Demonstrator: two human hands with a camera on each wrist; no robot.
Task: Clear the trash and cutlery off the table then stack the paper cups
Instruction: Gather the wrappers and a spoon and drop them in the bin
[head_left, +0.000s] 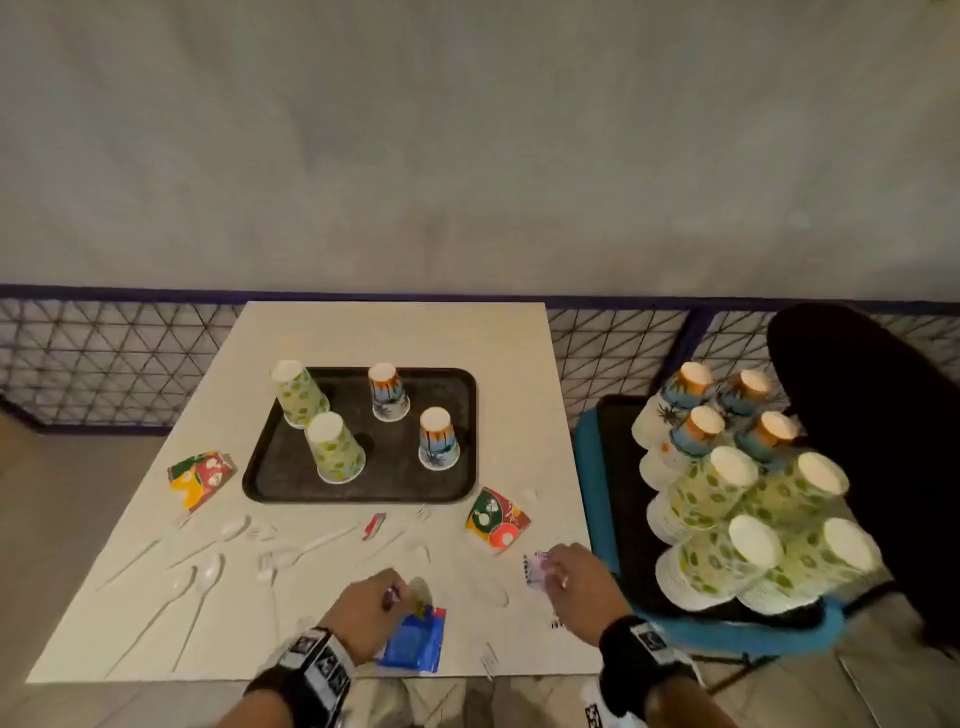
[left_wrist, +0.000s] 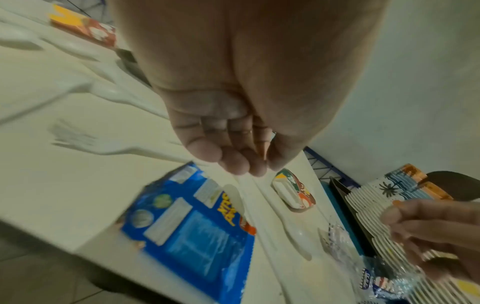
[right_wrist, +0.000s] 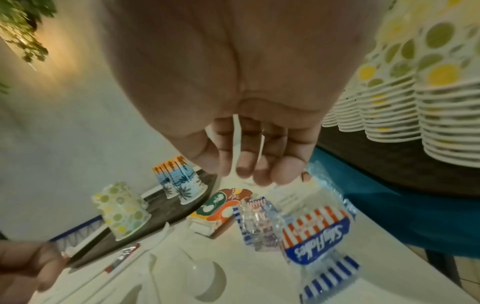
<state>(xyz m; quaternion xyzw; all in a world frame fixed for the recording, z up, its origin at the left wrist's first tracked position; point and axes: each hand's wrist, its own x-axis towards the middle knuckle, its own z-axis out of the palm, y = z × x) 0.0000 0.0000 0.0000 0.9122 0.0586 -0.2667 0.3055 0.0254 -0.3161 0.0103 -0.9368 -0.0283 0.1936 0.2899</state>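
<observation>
Near the table's front edge my left hand (head_left: 374, 605) (left_wrist: 241, 158) has its fingers curled and seems to pinch a small dark scrap, just above a blue wrapper (head_left: 413, 644) (left_wrist: 187, 230). My right hand (head_left: 566, 571) (right_wrist: 259, 168) curls round thin white plastic cutlery handles (right_wrist: 235, 144). A clear striped wrapper (head_left: 535, 566) (right_wrist: 314, 232) is at its fingertips; I cannot tell whether it is held. White spoons and forks (head_left: 208, 571) lie scattered. Four upturned paper cups (head_left: 335, 449) stand on a black tray (head_left: 457, 467).
Two crushed colourful cups (head_left: 200, 475) (head_left: 496, 519) and a small red wrapper (head_left: 374, 525) lie on the table (head_left: 395, 332). Tall stacks of paper cups (head_left: 748, 493) fill a tray on a blue chair (head_left: 592, 493) to the right. A wire fence (head_left: 104, 358) runs behind.
</observation>
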